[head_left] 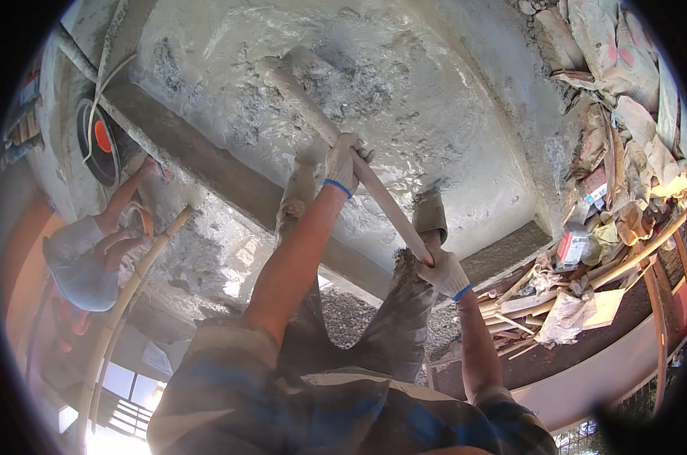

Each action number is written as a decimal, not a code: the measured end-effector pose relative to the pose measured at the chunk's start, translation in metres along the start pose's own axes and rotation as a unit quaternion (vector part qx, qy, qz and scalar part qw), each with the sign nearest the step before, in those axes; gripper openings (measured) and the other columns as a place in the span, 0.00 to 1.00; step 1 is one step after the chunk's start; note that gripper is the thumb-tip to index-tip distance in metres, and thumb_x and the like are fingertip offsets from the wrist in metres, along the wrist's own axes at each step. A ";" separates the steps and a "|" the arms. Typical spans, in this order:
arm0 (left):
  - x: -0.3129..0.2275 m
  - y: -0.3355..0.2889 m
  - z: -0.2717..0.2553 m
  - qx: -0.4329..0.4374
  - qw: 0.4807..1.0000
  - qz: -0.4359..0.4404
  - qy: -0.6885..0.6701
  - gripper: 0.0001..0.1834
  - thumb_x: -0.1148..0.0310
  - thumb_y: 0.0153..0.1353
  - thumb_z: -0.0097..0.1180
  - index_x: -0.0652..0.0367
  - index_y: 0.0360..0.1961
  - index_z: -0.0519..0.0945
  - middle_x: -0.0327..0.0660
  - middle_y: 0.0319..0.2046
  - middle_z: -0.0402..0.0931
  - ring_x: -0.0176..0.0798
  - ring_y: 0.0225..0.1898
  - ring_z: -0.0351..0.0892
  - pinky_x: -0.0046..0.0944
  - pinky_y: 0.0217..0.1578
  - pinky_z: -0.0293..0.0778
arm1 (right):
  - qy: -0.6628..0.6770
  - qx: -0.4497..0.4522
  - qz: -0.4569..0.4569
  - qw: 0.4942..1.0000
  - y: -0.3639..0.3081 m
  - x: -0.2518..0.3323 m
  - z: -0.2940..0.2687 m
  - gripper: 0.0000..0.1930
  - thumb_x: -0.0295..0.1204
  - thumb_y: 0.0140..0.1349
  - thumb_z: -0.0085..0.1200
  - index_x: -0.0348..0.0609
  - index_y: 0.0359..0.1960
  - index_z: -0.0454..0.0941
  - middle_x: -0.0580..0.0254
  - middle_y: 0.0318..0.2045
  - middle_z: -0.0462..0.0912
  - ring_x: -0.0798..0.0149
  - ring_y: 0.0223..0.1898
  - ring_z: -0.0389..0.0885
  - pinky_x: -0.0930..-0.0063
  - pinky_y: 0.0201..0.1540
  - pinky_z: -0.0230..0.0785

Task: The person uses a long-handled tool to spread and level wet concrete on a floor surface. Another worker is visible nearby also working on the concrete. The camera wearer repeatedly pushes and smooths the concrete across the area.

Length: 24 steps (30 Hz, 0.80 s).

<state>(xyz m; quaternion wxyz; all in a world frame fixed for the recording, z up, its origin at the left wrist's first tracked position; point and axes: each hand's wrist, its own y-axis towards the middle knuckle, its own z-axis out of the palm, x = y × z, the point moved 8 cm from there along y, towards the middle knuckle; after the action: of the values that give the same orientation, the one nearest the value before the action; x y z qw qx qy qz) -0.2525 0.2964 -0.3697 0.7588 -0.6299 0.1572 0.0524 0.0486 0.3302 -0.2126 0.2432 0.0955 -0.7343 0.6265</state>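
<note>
My left hand, in a pale work glove with a blue cuff, is wrapped round the middle of a long-handled hoe. Lower down, my right hand, gloved the same way, grips the shaft near its end. The shaft slants up and left, away from me. Its grey-coated head lies in wet concrete mix, and the blade's shape is partly hidden there. Both my legs stand in the mix near the trough's near edge, in mud-coated boots.
A low wall borders the mix. At left, another person in a pale shirt bends near a black tub with something orange inside. A bamboo pole leans nearby. Crumpled sacks and scrap wood pile up at right.
</note>
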 end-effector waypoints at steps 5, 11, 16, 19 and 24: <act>0.021 -0.006 0.027 0.088 0.990 -0.095 0.060 0.11 0.63 0.69 0.66 0.54 0.41 0.76 0.38 0.33 0.76 0.40 0.31 0.81 0.48 0.41 0.90 | -0.037 -0.068 0.061 0.995 -0.032 0.012 -0.014 0.22 0.41 0.62 0.67 0.42 0.52 0.79 0.36 0.35 0.87 0.30 0.42 0.87 0.42 0.40 0.78; 0.108 0.014 -0.018 0.090 0.966 -0.238 0.046 0.12 0.63 0.69 0.67 0.57 0.43 0.77 0.41 0.31 0.79 0.41 0.29 0.84 0.49 0.37 0.91 | -0.099 -0.084 0.121 0.984 -0.086 0.073 0.014 0.18 0.40 0.64 0.62 0.43 0.50 0.81 0.36 0.33 0.86 0.27 0.40 0.85 0.41 0.38 0.76; 0.101 -0.060 -0.014 0.092 0.967 -0.239 0.003 0.15 0.66 0.68 0.69 0.58 0.47 0.75 0.40 0.34 0.79 0.42 0.31 0.87 0.47 0.37 0.92 | -0.200 -0.116 0.175 0.957 -0.139 0.063 0.014 0.20 0.39 0.60 0.66 0.45 0.51 0.85 0.42 0.31 0.88 0.37 0.35 0.89 0.44 0.38 0.80; 0.011 -0.034 -0.052 0.031 0.983 -0.176 -0.047 0.17 0.65 0.68 0.69 0.58 0.49 0.73 0.41 0.37 0.78 0.43 0.33 0.87 0.46 0.38 0.92 | -0.254 -0.065 0.105 0.959 -0.063 0.133 0.014 0.21 0.39 0.60 0.66 0.45 0.53 0.85 0.41 0.32 0.88 0.35 0.36 0.89 0.42 0.39 0.80; -0.223 0.079 -0.129 -0.085 0.996 0.018 0.036 0.13 0.64 0.66 0.67 0.59 0.46 0.80 0.41 0.32 0.82 0.40 0.30 0.85 0.45 0.30 0.85 | -0.233 -0.036 -0.052 0.970 0.139 0.249 0.058 0.23 0.42 0.63 0.65 0.46 0.57 0.82 0.38 0.34 0.88 0.33 0.39 0.88 0.43 0.42 0.81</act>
<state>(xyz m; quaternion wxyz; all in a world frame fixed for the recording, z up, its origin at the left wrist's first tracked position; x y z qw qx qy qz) -0.5072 0.2129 -0.3967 0.6951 -0.6910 0.1903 0.0564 -0.2421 0.3422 -0.2211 0.1009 0.2684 -0.7866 0.5469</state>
